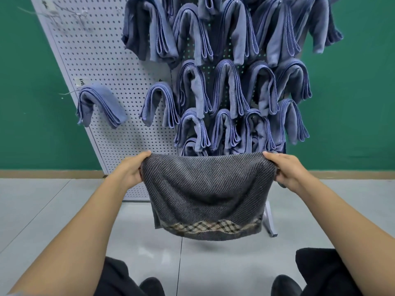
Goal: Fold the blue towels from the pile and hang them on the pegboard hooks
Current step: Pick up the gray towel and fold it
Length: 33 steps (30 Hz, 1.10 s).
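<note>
I hold a grey ribbed towel [205, 189] with a plaid band along its lower edge, stretched between both hands in front of the pegboard. My left hand [133, 168] grips its upper left corner. My right hand [285, 170] grips its upper right corner. The towel hangs doubled over, its bottom above the floor. Behind it stands a white pegboard [102, 60]. Several folded blue towels [226, 88] hang over its hooks, mostly on the right half; one blue towel [100, 105] hangs alone at the left.
Bare wire hooks [70, 16] stick out at the pegboard's upper left. A green wall [352, 103] runs behind, with a wooden skirting. The pegboard's metal foot [269, 221] rests on the grey tiled floor. My dark trousers and shoes [286, 285] show at the bottom.
</note>
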Each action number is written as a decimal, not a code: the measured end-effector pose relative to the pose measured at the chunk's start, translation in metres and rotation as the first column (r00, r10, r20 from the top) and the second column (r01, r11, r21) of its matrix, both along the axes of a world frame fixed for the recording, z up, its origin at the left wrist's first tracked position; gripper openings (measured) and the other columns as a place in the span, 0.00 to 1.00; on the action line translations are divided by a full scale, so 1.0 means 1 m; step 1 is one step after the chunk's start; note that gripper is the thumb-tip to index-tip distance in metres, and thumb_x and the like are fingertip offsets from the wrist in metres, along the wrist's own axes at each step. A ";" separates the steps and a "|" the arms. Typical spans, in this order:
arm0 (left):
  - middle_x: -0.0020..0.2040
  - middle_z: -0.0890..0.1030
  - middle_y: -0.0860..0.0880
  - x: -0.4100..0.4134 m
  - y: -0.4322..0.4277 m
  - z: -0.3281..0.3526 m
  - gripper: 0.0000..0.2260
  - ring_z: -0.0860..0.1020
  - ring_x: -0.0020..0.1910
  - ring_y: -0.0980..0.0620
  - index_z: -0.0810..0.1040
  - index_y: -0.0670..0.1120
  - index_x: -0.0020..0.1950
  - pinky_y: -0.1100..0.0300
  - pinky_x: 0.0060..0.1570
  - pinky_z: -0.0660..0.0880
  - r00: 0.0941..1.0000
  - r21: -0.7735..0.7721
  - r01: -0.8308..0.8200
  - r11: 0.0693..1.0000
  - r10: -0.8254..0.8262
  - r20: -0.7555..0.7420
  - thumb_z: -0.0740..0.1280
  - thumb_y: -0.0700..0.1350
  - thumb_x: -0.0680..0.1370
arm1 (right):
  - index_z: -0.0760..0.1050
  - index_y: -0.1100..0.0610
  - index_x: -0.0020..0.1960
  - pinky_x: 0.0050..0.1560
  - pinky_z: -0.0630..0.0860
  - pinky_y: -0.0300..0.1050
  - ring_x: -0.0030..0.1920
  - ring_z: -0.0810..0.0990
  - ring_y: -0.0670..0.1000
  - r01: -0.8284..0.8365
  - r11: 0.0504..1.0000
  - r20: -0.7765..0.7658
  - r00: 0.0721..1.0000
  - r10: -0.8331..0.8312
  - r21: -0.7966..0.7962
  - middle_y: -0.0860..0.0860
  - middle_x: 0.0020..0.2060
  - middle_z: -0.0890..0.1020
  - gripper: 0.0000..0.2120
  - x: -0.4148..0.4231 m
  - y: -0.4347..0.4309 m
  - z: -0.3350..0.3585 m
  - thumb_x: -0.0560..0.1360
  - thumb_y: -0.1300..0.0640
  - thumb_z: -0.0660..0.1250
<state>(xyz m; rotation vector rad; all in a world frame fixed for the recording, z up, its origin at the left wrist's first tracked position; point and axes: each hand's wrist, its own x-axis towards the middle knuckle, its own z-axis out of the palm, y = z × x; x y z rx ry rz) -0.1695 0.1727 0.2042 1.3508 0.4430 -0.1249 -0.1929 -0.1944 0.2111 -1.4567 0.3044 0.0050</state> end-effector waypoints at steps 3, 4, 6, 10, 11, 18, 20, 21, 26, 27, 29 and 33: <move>0.35 0.81 0.46 -0.004 -0.029 0.014 0.06 0.80 0.32 0.52 0.77 0.39 0.50 0.59 0.36 0.78 0.997 -0.053 -0.006 0.999 0.010 0.082 0.68 0.42 0.77 | 0.76 0.60 0.43 0.34 0.78 0.40 0.29 0.78 0.47 -0.009 0.997 0.001 1.000 0.009 0.079 0.53 0.33 0.82 0.04 0.005 0.011 0.001 0.76 0.61 0.68; 0.38 0.82 0.45 -0.007 -0.041 0.020 0.07 0.81 0.34 0.51 0.77 0.38 0.50 0.58 0.38 0.79 0.993 -0.055 0.014 0.998 -0.007 0.118 0.69 0.40 0.76 | 0.76 0.60 0.43 0.33 0.78 0.39 0.27 0.77 0.46 -0.033 0.998 0.016 0.999 0.032 0.058 0.51 0.30 0.82 0.04 0.003 0.018 0.003 0.76 0.62 0.68; 0.39 0.83 0.44 -0.015 -0.068 0.029 0.06 0.82 0.37 0.49 0.78 0.37 0.50 0.57 0.43 0.80 0.984 -0.031 0.077 0.997 -0.071 0.164 0.69 0.37 0.75 | 0.77 0.59 0.47 0.35 0.80 0.39 0.28 0.79 0.45 -0.078 0.997 0.063 0.995 0.079 -0.010 0.51 0.32 0.82 0.01 0.000 0.034 0.007 0.76 0.64 0.67; 0.40 0.84 0.45 -0.029 -0.114 0.031 0.08 0.83 0.37 0.52 0.80 0.38 0.53 0.60 0.41 0.81 0.949 0.136 0.203 0.970 -0.229 0.217 0.70 0.38 0.76 | 0.77 0.57 0.44 0.38 0.78 0.41 0.33 0.74 0.47 -0.083 0.987 0.169 0.980 0.106 -0.138 0.52 0.35 0.76 0.04 -0.006 0.065 0.007 0.75 0.65 0.68; 0.41 0.84 0.46 -0.030 -0.123 0.030 0.08 0.82 0.37 0.53 0.80 0.40 0.54 0.61 0.41 0.81 0.943 0.179 0.200 0.963 -0.239 0.233 0.70 0.39 0.76 | 0.77 0.57 0.42 0.36 0.79 0.40 0.33 0.74 0.46 -0.070 0.985 0.185 0.978 0.099 -0.160 0.51 0.34 0.76 0.05 -0.007 0.071 0.008 0.75 0.64 0.69; 0.40 0.82 0.50 -0.030 -0.146 0.027 0.08 0.78 0.38 0.57 0.80 0.43 0.54 0.66 0.39 0.79 0.929 0.228 0.097 0.969 -0.170 0.329 0.70 0.41 0.76 | 0.77 0.56 0.43 0.40 0.81 0.42 0.35 0.80 0.44 -0.050 0.996 0.320 0.945 0.073 -0.080 0.50 0.34 0.79 0.05 -0.015 0.088 0.007 0.74 0.64 0.70; 0.35 0.81 0.54 -0.033 -0.151 0.029 0.06 0.78 0.34 0.60 0.81 0.42 0.52 0.67 0.36 0.77 0.911 0.245 0.089 0.965 -0.179 0.373 0.69 0.41 0.77 | 0.77 0.57 0.45 0.42 0.81 0.42 0.38 0.82 0.46 -0.068 0.997 0.347 0.934 0.081 -0.048 0.52 0.37 0.81 0.03 -0.019 0.090 0.007 0.75 0.64 0.69; 0.35 0.82 0.53 -0.033 -0.152 0.029 0.06 0.80 0.35 0.59 0.82 0.41 0.51 0.65 0.37 0.78 0.900 0.248 0.091 0.965 -0.186 0.394 0.69 0.42 0.77 | 0.78 0.58 0.47 0.43 0.81 0.42 0.39 0.83 0.48 -0.079 0.997 0.355 0.931 0.083 -0.026 0.53 0.38 0.82 0.02 -0.021 0.091 0.009 0.75 0.63 0.69; 0.43 0.85 0.44 -0.033 -0.155 0.027 0.08 0.84 0.43 0.50 0.82 0.40 0.48 0.58 0.47 0.80 0.876 0.254 0.110 0.961 -0.215 0.432 0.73 0.44 0.73 | 0.75 0.61 0.50 0.47 0.82 0.48 0.43 0.84 0.53 -0.144 0.986 0.342 0.934 0.107 0.086 0.58 0.44 0.84 0.08 -0.026 0.088 0.012 0.78 0.68 0.59; 0.41 0.84 0.45 -0.032 -0.155 0.026 0.06 0.83 0.40 0.52 0.81 0.41 0.46 0.59 0.45 0.80 0.877 0.262 0.109 0.959 -0.217 0.429 0.73 0.43 0.74 | 0.73 0.60 0.51 0.48 0.82 0.49 0.43 0.84 0.54 -0.161 0.982 0.343 0.932 0.117 0.101 0.59 0.44 0.83 0.08 -0.027 0.088 0.012 0.78 0.69 0.58; 0.34 0.79 0.45 -0.030 -0.154 0.025 0.06 0.77 0.32 0.51 0.79 0.40 0.41 0.58 0.37 0.75 0.888 0.275 0.090 0.957 -0.202 0.413 0.70 0.41 0.76 | 0.68 0.59 0.51 0.48 0.82 0.51 0.44 0.84 0.55 -0.180 0.977 0.342 0.930 0.132 0.113 0.60 0.45 0.83 0.09 -0.026 0.085 0.012 0.77 0.71 0.56; 0.42 0.77 0.43 -0.025 -0.147 0.030 0.11 0.75 0.43 0.49 0.77 0.31 0.48 0.49 0.50 0.75 0.886 0.261 0.123 0.957 -0.224 0.405 0.65 0.41 0.77 | 0.69 0.59 0.50 0.46 0.82 0.45 0.43 0.81 0.52 -0.091 0.994 0.327 0.943 0.069 0.053 0.58 0.45 0.78 0.11 -0.014 0.064 0.012 0.76 0.74 0.59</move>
